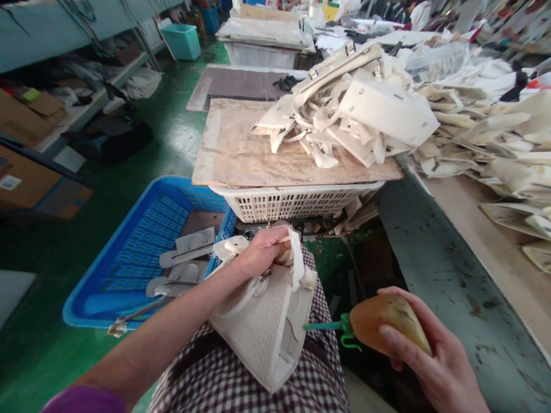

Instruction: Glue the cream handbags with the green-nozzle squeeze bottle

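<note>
My left hand [260, 252] is closed around the top edge of a cream textured bag piece [262, 327] that rests on my checked lap. My right hand [424, 355] grips the rounded wooden handle of a tool [385, 330]; its thin green shaft [325, 326] points left and its tip touches the bag piece's right edge. Both hands sit low in the head view, in front of a white slotted crate.
A wooden board [241, 155] lies on the white crate [293, 203] and carries a heap of cream bag parts [357, 109]. To the left, a blue crate [129, 252] holds grey cut pieces. A grey workbench [451, 275] with more cream parts runs along the right.
</note>
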Available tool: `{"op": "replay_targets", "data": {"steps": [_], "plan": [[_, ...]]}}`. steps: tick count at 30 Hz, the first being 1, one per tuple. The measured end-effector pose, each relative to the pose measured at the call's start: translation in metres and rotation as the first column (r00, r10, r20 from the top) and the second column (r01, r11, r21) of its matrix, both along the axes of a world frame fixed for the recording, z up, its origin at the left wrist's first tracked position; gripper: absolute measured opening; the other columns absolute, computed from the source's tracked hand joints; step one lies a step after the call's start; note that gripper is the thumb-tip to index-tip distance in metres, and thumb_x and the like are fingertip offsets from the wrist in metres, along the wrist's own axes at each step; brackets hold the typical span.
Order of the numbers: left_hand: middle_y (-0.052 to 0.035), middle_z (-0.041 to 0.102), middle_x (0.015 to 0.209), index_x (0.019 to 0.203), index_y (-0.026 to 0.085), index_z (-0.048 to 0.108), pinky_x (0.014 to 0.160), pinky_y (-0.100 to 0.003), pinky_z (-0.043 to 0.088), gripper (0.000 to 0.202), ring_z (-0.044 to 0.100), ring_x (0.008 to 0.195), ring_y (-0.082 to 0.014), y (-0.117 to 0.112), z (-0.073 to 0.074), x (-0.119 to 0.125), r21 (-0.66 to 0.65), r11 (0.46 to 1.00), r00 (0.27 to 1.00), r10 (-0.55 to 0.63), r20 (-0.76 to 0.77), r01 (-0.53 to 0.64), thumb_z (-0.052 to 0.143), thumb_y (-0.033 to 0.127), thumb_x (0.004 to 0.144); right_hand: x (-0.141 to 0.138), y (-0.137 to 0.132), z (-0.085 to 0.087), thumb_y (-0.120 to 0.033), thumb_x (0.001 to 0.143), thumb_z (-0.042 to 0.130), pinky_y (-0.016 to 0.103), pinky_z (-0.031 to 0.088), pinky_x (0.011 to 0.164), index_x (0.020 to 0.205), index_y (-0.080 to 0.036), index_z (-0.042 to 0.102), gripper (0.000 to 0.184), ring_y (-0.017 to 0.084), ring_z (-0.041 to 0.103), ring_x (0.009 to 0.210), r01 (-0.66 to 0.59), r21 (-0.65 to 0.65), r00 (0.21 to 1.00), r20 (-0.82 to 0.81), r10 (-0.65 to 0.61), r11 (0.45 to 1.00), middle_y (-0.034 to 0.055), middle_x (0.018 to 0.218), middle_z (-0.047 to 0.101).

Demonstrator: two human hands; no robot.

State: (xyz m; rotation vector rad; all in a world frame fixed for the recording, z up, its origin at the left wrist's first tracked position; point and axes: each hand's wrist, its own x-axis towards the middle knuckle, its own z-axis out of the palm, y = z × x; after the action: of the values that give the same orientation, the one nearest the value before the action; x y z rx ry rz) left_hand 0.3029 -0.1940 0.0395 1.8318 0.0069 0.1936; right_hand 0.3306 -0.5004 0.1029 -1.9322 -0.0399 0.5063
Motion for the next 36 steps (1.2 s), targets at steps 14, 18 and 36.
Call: {"op": "replay_targets", "data": {"steps": [14, 18, 36], "plan": [[-0.0042, 0.061, 0.073, 0.065, 0.018, 0.06, 0.08, -0.037, 0.051, 0.031, 0.06, 0.08, -0.0215, -0.002, 0.002, 0.002, -0.031, 0.999, 0.999, 0.042, -0.007, -0.042, 0.055, 0.036, 0.09, -0.013, -0.009, -0.005, -0.053, 0.068, 0.082, 0.021, 0.045, 0.044, 0.116, -0.032, 0.067, 0.054, 0.021, 0.063, 0.072, -0.011, 0.039, 0.994, -0.104, 0.015, 0.999, -0.0003, 0.092, 0.069], [-0.0041, 0.061, 0.072, 0.065, 0.018, 0.06, 0.08, -0.037, 0.051, 0.031, 0.06, 0.08, -0.0216, -0.002, 0.002, 0.002, -0.03, 0.999, 0.999, 0.043, -0.004, -0.043, 0.056, 0.036, 0.09, -0.014, -0.01, -0.005, -0.055, 0.068, 0.082, 0.021, 0.045, 0.043, 0.115, -0.031, 0.067, 0.055, 0.02, 0.062, 0.069, -0.031, 0.026, 0.993, -0.113, 0.034, 0.999, 0.0001, 0.092, 0.07], [-0.0042, 0.062, 0.076, 0.067, 0.017, 0.062, 0.08, -0.036, 0.051, 0.029, 0.061, 0.08, -0.0207, -0.001, -0.002, 0.002, -0.013, 0.999, 0.999, 0.042, 0.011, -0.042, 0.054, 0.032, 0.09, 0.01, 0.003, -0.017, -0.052, 0.073, 0.081, 0.023, 0.052, 0.046, 0.114, -0.03, 0.065, 0.049, 0.016, 0.056, 0.056, 0.098, -0.006, 0.98, 0.172, -0.095, 0.995, 0.0001, 0.089, 0.065]]}}
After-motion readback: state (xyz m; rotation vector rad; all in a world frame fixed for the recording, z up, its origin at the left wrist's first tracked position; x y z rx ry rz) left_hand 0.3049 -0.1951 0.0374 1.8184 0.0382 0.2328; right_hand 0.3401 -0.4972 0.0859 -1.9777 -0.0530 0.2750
